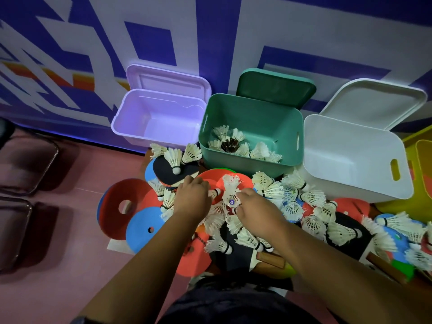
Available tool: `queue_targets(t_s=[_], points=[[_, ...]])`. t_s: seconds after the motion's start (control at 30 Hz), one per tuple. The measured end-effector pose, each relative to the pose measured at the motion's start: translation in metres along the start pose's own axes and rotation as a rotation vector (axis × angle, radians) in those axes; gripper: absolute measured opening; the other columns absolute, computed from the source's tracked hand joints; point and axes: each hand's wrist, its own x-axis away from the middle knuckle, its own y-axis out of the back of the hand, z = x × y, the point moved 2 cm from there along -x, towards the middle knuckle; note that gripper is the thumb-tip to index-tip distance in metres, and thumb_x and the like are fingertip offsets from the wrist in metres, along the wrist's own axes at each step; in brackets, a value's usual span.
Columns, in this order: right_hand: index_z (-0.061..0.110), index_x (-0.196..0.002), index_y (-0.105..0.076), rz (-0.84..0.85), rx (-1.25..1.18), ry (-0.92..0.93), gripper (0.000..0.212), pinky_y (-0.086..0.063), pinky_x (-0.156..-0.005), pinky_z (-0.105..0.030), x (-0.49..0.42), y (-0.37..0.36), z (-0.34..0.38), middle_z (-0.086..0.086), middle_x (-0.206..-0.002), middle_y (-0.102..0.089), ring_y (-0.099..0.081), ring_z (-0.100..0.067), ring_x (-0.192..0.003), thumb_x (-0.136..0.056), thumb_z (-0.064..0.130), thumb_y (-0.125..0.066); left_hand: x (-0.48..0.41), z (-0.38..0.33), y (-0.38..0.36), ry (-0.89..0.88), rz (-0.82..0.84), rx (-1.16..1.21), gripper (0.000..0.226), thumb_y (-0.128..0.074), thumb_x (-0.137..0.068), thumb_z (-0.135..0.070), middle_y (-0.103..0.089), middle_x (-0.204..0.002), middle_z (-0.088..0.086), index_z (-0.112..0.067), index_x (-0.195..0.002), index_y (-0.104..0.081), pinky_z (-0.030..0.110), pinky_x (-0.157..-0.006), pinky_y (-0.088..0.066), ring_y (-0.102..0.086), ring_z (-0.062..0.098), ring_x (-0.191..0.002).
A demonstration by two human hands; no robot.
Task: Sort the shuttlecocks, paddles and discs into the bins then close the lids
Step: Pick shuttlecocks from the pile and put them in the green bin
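Observation:
Three bins stand open against the wall: a purple bin (131, 127) with nothing in it, a green bin (247, 164) holding several white shuttlecocks (259, 149), and a white bin (350, 181). In front lies a pile of shuttlecocks (311, 224), flat discs (142, 226) in red and blue, and paddles (168, 170). My right hand (256, 208) pinches a white shuttlecock (230, 191) at its cork end. My left hand (192, 197) reaches down into the pile with curled fingers, next to a shuttlecock cork; what it holds is hidden.
Each bin's lid leans open on the blue and white patterned wall behind it. Two dark chair seats (28, 164) stand at the left on the pink floor. A yellow object (418, 174) sits at the right of the white bin. Paddle handles (271, 259) stick out near my body.

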Motion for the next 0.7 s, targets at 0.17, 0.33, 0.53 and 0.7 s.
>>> queue_targets(t_s=[0.17,0.33,0.53,0.7], points=[[0.013,-0.146,-0.056,-0.082,-0.089,-0.016,0.045,-0.057,-0.094,-0.044,0.002,0.005,-0.013,-0.004,-0.148,-0.049,-0.065,-0.027,-0.112,-0.106,0.030,-0.047,0.005,-0.008,-0.004,0.024,0.074,-0.148,0.030,-0.060,-0.094,-0.028,-0.056,-0.129,0.004,-0.016,-0.121,-0.065,0.042,-0.104,-0.043,-0.044,0.029,-0.122],[0.015,-0.146,-0.059,-0.125,-0.164,-0.013,0.043,-0.056,-0.096,-0.041,0.008,0.007,-0.019,-0.002,-0.143,-0.053,-0.065,-0.022,-0.109,-0.106,0.028,-0.047,0.010,-0.018,-0.008,0.025,0.127,-0.179,0.042,-0.059,-0.088,-0.027,-0.059,-0.133,0.006,-0.017,-0.128,-0.054,0.045,-0.115,-0.035,-0.042,0.033,-0.131],[0.016,-0.146,-0.059,-0.118,-0.226,-0.023,0.042,-0.055,-0.092,-0.037,0.018,-0.001,-0.027,-0.002,-0.141,-0.054,-0.065,-0.022,-0.107,-0.106,0.026,-0.048,0.012,-0.018,-0.009,0.064,0.149,-0.094,0.038,-0.058,-0.084,-0.020,-0.064,-0.127,0.010,-0.013,-0.120,-0.049,0.045,-0.117,-0.033,-0.043,0.035,-0.132],[0.014,-0.145,-0.061,-0.145,-0.258,-0.039,0.042,-0.053,-0.098,-0.036,0.027,-0.002,-0.033,-0.002,-0.144,-0.055,-0.064,-0.021,-0.116,-0.106,0.024,-0.049,0.011,-0.021,-0.002,0.047,0.134,0.026,0.044,-0.066,-0.082,-0.026,-0.058,-0.130,0.007,-0.015,-0.122,-0.049,0.044,-0.108,-0.039,-0.047,0.032,-0.124]])
